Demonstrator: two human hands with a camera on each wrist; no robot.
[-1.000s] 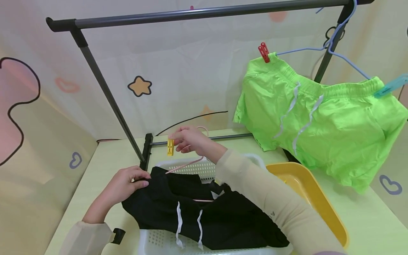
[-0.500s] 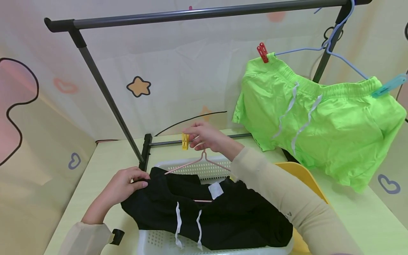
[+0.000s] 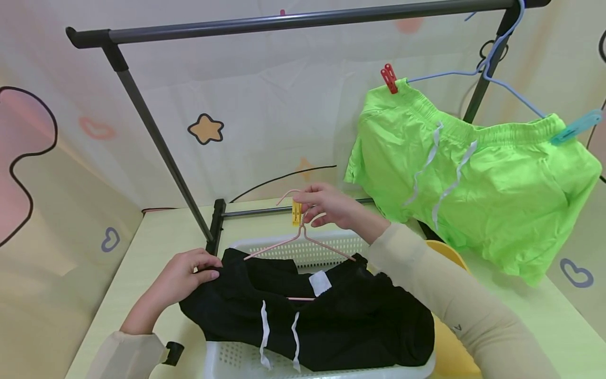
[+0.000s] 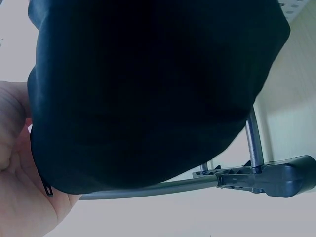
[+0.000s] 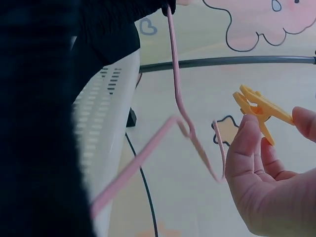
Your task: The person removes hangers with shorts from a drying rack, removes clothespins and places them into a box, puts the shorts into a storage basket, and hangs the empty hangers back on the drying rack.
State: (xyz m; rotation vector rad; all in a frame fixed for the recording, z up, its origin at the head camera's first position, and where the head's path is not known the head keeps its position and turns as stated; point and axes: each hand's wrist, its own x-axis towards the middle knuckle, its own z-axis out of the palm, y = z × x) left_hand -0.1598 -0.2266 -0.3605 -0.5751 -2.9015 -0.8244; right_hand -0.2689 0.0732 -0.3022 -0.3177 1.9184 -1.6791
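Black drawstring shorts [image 3: 360, 326] with white cords lie across a white basket [image 3: 224, 363], a pink hanger [image 5: 175, 64] running inside the waistband. At the waistband's left end, my left hand [image 3: 187, 271] pinches the cloth between thumb and fingers. My right hand [image 3: 331, 206] holds a yellow clothespin [image 5: 261, 107] between thumb and fingertips, beside the hanger's neck in the head view. The right wrist view shows the clothespin apart from the hanger's hook. In the left wrist view the black cloth [image 4: 148, 108] hides most of the left fingers.
A dark metal rack [image 3: 284, 22] spans the back. Green shorts [image 3: 473, 173] hang at its right on a blue hanger [image 3: 513, 90], clipped by a red clothespin [image 3: 389, 79] and a blue clothespin [image 3: 576, 127]. A yellow tray [image 3: 450, 350] sits right of the basket, partly behind the right sleeve.
My right hand has moved to the right with the yellow clothespin, from left of the hanger's hook to its neck. My left hand stays at the black shorts' waistband.
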